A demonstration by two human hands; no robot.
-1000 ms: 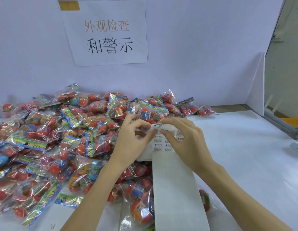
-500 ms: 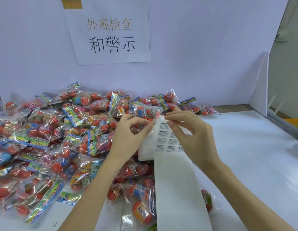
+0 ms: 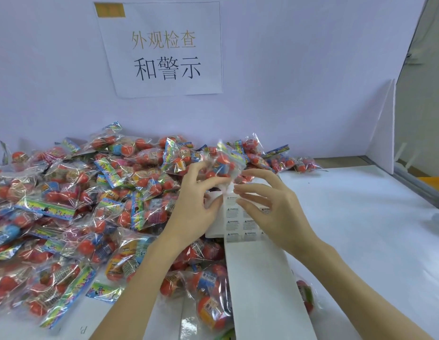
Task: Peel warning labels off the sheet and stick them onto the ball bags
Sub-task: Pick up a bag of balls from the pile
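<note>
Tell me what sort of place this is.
Likely a factory packing or inspection station: a heap of ball bags, a label sheet of warning stickers, and a printed sign on the white partition.
</note>
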